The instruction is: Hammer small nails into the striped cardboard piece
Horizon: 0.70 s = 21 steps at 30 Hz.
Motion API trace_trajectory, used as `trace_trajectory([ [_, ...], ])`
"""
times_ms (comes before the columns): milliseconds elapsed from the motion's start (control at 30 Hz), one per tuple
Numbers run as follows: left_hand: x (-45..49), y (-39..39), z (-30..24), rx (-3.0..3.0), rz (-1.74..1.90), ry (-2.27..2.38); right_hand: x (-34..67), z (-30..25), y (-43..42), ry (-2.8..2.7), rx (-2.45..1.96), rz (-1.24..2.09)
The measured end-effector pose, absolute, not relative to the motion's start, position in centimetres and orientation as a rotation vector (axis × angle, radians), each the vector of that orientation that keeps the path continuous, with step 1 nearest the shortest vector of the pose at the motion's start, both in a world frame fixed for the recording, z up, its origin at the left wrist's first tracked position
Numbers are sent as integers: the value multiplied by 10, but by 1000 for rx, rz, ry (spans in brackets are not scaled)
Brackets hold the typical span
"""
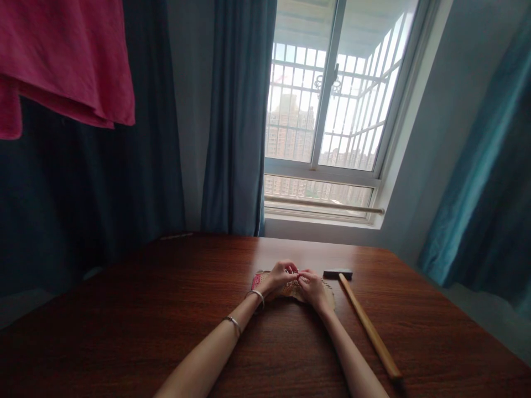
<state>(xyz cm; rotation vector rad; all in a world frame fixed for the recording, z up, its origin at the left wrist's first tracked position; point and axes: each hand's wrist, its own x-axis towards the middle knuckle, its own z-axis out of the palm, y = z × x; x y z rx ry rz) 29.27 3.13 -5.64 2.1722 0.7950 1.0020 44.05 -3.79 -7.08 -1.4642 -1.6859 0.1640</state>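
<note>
On the table lies a flat beige patterned piece (pixel 327 301) with a red-patterned left end and dark marks along its right edge; its exact kind is not clear. My left hand (pixel 279 276) rests over its left part, thumb and fingers pinched together. Coming in from the right, my right hand (pixel 312 286) is pinched too, and its fingertips meet those of the left above the middle of the piece. Something tiny and reddish shows between the fingertips, too small to name. Both hands hide much of the piece. Two bracelets circle my left wrist and forearm.
To the right of my hands lies a hammer (pixel 369 329), dark head away from me and wooden handle toward me. The brown wooden table (pixel 124 337) ends below a barred window (pixel 323 182). Blue curtains (pixel 236 121) and a pink cloth (pixel 74 61) hang around it.
</note>
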Motion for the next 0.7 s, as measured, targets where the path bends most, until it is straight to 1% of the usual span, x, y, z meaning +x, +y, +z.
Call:
trace_trajectory([
  [200,292,39,-60,2083,948,732,440,-70,-39,-1688,-1478,168],
  [700,290,38,-59,1999,919,739,439,-68,-41,-1668,-1478,228],
])
